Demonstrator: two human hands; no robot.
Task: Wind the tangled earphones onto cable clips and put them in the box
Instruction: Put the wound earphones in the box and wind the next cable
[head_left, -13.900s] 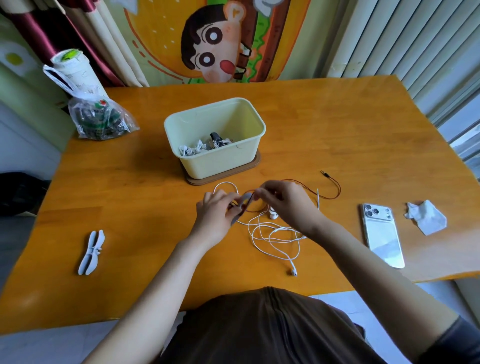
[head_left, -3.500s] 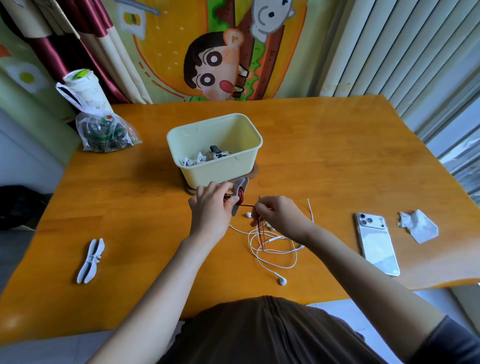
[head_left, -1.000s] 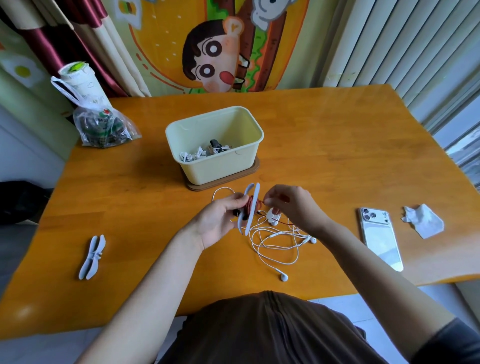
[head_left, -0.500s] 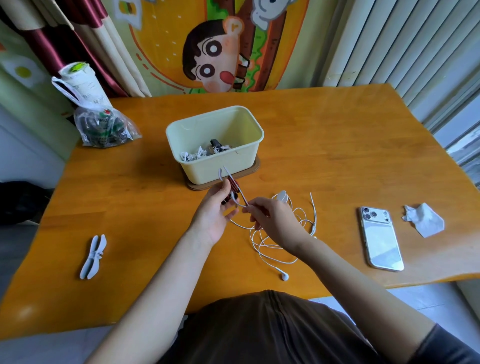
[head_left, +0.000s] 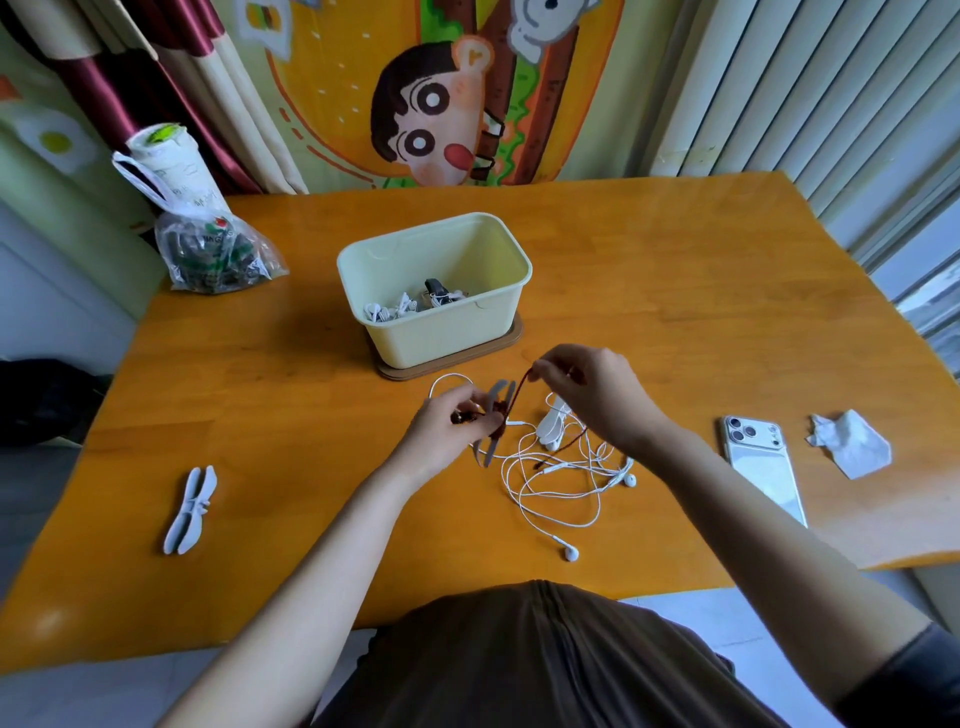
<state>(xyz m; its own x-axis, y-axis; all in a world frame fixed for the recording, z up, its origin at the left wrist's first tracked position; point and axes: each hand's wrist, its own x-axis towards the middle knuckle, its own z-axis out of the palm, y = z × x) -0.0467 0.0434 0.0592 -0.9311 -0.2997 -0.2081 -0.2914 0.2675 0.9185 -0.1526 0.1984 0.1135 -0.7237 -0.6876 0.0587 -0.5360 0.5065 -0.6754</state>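
Note:
My left hand holds a grey cable clip with dark red earphone cord wound round its middle. My right hand pinches the red cord just above the clip, pulled taut. Below the hands a tangle of white earphones lies on the wooden table, with another white clip among it. The pale yellow box stands behind on a brown mat, and wound earphones lie inside it.
A spare white clip lies at the left of the table. A white phone and a crumpled tissue lie at the right. A plastic bag sits at the back left corner.
My left hand has dropped back from the box and turned the clip. My right hand has moved up and right, drawing the red cord above the clip.

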